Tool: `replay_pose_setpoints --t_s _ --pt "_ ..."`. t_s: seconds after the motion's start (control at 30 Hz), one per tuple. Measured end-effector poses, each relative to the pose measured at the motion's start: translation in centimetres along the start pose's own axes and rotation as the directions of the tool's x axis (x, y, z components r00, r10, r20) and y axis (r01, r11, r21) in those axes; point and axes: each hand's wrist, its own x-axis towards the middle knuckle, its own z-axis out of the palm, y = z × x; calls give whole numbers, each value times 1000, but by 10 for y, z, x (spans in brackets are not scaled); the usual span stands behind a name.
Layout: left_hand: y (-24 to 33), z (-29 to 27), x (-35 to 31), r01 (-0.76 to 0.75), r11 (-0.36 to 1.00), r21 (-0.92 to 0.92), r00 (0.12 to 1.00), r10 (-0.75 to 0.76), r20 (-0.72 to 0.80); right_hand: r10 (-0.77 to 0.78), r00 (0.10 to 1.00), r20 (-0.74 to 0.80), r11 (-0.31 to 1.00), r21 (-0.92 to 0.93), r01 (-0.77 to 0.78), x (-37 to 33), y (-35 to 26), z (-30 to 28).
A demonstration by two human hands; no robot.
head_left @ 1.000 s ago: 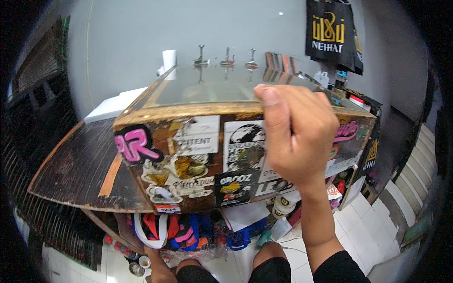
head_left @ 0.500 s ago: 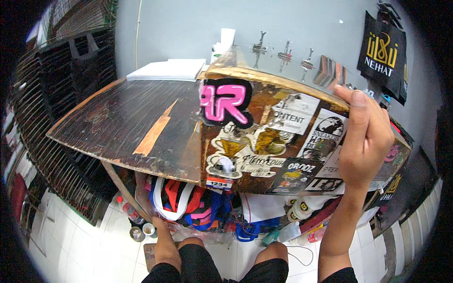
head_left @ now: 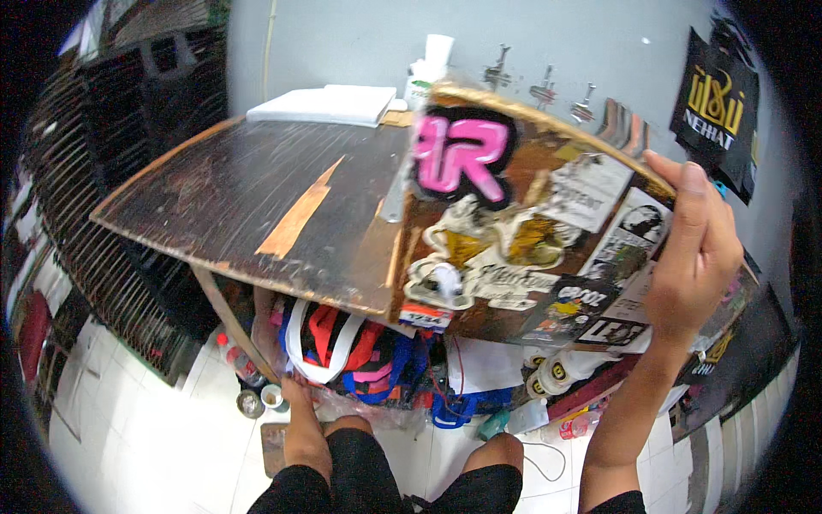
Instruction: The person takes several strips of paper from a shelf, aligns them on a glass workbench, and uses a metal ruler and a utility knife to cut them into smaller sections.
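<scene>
At three o'clock, my right hand [head_left: 695, 248] grips the stickered panel [head_left: 527, 244] by its edge, perhaps steadying it; I cannot tell whether my left hand [head_left: 294, 391] grips anything.

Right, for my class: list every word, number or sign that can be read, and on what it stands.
I won't copy wording, only place it.
Pink-and-black sticker on the wooden box: pink letters.
Torn white sticker: blurred.
Orange-topped sticker: digits.
Black wall hanging: gold, white lettering.
</scene>
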Motion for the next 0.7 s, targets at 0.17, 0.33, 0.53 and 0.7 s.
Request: replay_pose_setpoints --t_s 0.17,0.33,0.53,0.7 --pt "34 -11 21 -177 950 258 984 172 44 186 980 66 939 281 -197 -5 9 -2" --pt "28 6 -31 -533 62 844 663 650 371 152 980 131 936 299 -185 -5 12 1" --pt "53 37 -87 -614 9 790 643 586 493 161 967 200 964 180 -197 -18 47 1" --pt "93 54 -152 -627 -45 777 619 578 533 20 979 205 999 -38 -12 -19 71 0"
